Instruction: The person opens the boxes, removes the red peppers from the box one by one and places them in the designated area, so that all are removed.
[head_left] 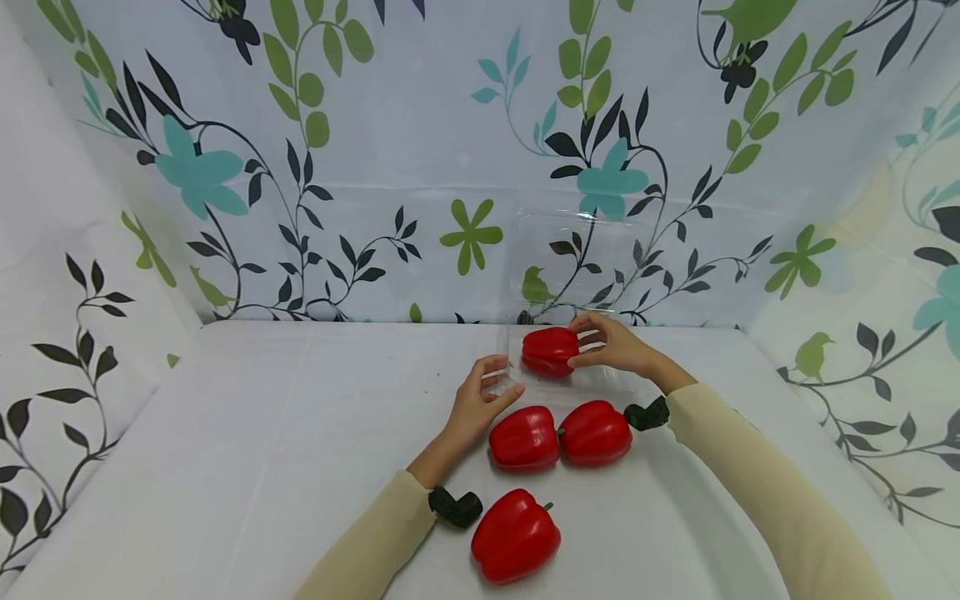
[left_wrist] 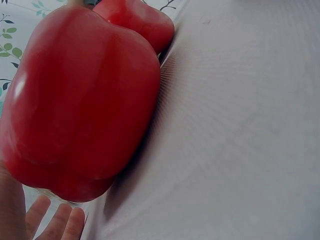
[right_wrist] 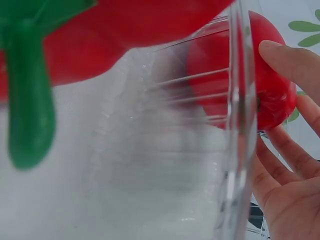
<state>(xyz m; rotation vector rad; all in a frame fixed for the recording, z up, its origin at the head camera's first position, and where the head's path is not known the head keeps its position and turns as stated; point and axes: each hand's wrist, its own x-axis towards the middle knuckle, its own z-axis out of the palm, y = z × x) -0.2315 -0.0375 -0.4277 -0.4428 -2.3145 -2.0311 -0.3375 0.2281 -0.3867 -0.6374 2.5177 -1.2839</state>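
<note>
My right hand (head_left: 618,346) grips a red bell pepper (head_left: 549,352) by its right end, inside a clear plastic container (head_left: 600,385). In the right wrist view, the thumb lies on this pepper (right_wrist: 274,85), partly seen through the clear wall, with fingers around its end. My left hand (head_left: 476,404) holds the container's near left corner, fingers curved at the side and thumb at the front. Just in front of the container, two red bell peppers, a left one (head_left: 523,438) and a right one (head_left: 596,433), lie side by side. The left one (left_wrist: 80,100) fills much of the left wrist view.
Another red bell pepper (head_left: 515,536) lies nearer, beside the left wrist's black strap mount (head_left: 455,507). The container's transparent lid (head_left: 577,258) stands up behind it. White cloth covers the table (head_left: 300,467), and a leaf-patterned curtain (head_left: 420,167) hangs at the back.
</note>
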